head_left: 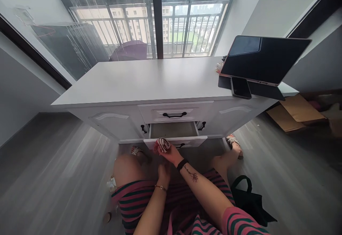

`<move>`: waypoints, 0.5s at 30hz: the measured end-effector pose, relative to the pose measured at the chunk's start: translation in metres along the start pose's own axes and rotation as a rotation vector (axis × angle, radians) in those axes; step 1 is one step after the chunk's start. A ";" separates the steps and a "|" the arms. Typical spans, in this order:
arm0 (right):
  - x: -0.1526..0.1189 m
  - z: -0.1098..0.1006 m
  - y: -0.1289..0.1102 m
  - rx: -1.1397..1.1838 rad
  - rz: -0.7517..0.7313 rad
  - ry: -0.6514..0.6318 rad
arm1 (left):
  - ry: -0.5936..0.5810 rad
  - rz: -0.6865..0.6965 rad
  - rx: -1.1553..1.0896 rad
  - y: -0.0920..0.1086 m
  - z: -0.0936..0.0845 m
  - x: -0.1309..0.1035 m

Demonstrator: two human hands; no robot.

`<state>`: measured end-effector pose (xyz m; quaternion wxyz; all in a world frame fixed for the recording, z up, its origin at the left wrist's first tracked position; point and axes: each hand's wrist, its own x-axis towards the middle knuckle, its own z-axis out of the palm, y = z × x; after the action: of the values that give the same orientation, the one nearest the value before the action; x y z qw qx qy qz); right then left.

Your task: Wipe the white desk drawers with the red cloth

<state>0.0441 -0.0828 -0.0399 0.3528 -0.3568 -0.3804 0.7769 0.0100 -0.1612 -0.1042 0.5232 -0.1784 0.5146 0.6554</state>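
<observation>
My right hand (172, 154) is closed around a small rolled-up cloth (163, 144), reddish pink with pale and dark bands. It holds the roll just over the front of a pulled-out drawer (173, 131). The part of the drawer's pale inside that shows has no large item in it. Lower and closer to my body, my left hand (164, 172) is beneath the right one; its fingers are blurred and partly hidden, so its grip does not show. Both hands are in front of a white cabinet (128, 85) with black handles.
A tablet (264, 60) leans upright at the cabinet top's right side, with a phone (241, 87) before it. Cardboard (299, 112) lies on the floor at right. A dark bag (248, 199) stands beside my right leg. The upper drawer (175, 112) is closed.
</observation>
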 end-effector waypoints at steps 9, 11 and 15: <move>-0.035 -0.088 -0.053 0.699 0.169 0.203 | -0.173 -0.195 -0.052 0.005 0.063 0.028; -0.042 -0.106 -0.064 0.749 0.178 0.233 | -0.149 -0.198 -0.024 0.003 0.064 0.030; -0.054 -0.137 -0.082 0.823 0.197 0.284 | -0.143 -0.149 0.018 0.000 0.063 0.029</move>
<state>0.2062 -0.0427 -0.0182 0.4387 -0.3243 0.0486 0.8366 0.0175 -0.0923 -0.1012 0.6077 -0.1641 0.4670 0.6210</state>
